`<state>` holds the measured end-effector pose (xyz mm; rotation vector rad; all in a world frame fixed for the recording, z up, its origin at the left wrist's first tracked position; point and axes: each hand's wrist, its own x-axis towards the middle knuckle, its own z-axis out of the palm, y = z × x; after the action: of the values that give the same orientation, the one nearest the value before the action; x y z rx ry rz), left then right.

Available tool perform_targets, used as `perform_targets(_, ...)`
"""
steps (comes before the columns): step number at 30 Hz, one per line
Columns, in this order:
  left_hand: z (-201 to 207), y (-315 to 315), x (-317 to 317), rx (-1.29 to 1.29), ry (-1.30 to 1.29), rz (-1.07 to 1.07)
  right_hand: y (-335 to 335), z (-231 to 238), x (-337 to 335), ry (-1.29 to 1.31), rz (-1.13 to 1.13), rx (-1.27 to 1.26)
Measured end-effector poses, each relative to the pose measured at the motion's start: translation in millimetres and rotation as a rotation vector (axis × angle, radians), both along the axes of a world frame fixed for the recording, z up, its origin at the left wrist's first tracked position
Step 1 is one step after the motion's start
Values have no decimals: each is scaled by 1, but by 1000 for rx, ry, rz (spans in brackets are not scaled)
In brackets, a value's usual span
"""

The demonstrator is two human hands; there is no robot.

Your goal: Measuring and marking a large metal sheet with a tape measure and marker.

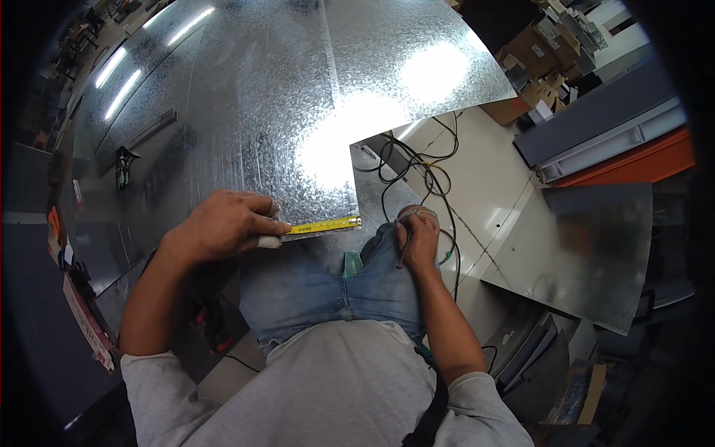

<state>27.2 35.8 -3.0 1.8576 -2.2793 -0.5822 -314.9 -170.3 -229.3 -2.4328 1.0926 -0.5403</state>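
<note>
A large shiny galvanized metal sheet [275, 97] spreads out in front of me, with a notch cut from its near right corner. Along its near edge lies a yellow tape measure blade [324, 226], whose end reaches the sheet's corner by the notch. My left hand [231, 225] pinches the blade's left end against the edge; something whitish shows under the fingertips. Resting by my right knee, my right hand [419, 237] is closed around a thin dark rod [403, 257]. The hand hides most of the rod, so I cannot tell its kind.
A black and green hand tool [124, 165] and a long dark metal bar [154, 128] lie on the sheet's left side. Black cables [436, 175] tangle on the tiled floor. Another metal sheet [603, 253] stands at right, below grey and orange panels [625, 160]. Cardboard boxes [540, 52] are piled behind.
</note>
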Motion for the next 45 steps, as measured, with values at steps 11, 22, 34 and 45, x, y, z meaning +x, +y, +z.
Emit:
perform_targets(11,-2,17,-50,-265,-189,-17,0,10,1,-85,-5,-48)
perform_targets(22,-65,50,-193,-332,1409,959,88,180,0,-321,682,202)
perform_targets(34,-52,51,-188,-382,1804,1086,131,186,39,-163,601,283)
perform_targets(45,-29,48,-193,-430,1626,956,125,191,43,-284,562,409)
